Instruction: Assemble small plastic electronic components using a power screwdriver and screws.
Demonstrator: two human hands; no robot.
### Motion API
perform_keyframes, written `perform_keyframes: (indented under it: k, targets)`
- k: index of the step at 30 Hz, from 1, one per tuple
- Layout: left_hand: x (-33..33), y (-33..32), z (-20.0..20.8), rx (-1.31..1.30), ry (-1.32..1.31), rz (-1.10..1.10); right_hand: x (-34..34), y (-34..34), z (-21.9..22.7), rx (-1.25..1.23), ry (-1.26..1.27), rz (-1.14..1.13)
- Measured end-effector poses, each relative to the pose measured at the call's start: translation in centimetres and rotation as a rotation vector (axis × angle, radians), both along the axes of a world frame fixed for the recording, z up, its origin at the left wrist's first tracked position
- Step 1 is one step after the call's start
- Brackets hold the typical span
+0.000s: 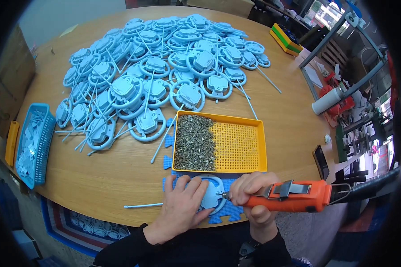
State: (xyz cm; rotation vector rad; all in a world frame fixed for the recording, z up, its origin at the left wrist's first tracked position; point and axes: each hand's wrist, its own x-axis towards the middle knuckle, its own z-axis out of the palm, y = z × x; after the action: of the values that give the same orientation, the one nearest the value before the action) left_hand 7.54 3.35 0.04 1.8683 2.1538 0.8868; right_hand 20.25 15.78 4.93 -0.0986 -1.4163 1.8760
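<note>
A light-blue plastic toy steering wheel (208,201) lies on a blue foam mat (232,211) in front of me, its thin stalk pointing left. My left hand (177,207) holds it down, fingers across its left side and thumb at the near edge. Wrapped in my right hand (256,196) is an orange electric screwdriver (294,196), held level with its bit against the right part of the wheel's centre plate. My left fingers cover part of the wheel. Just beyond both hands sits a yellow perforated tray (263,149), with many small metal screws (194,144) in its left half.
A large heap of similar light-blue wheels (156,66) fills the table's far side. At the left stands a blue basket (41,151) of pale flat parts, beside a yellow bin (11,144). A phone (321,162) lies at the right edge; a metal frame (329,40) rises behind it.
</note>
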Motion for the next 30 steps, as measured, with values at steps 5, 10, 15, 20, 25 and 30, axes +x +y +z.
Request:
perform_keyframes:
  k: [5, 10, 15, 20, 25, 30]
  targets:
    - [-0.4, 0.0, -0.1, -0.029, -0.004, 0.003, -0.9, 0.1, -0.3, 0.208, -0.096, -0.022]
    - [0.0, -0.1, 0.6, -0.035, 0.019, 0.028, -0.9, 0.8, -1.3, 0.253, -0.111, 0.006]
    - [-2.8, -3.0, 0.5, -0.120, -0.019, -0.013, -0.2, 2.0, 0.8, -0.101, 0.056, 0.071]
    - [-12.9, -5.6, 3.5, 0.043, 0.141, 0.199, -0.5, 5.7, 0.6, -0.013, 0.018, -0.170]
    - [-22.9, 3.6, 1.5, 0.155, 0.334, 0.417, -2.0, 7.5, -1.0, -0.025, 0.011, -0.239]
    - [-24.6, 5.5, 3.1, -0.163, 0.228, 0.589, -2.6, 7.8, -1.5, 0.054, -0.073, -0.243]
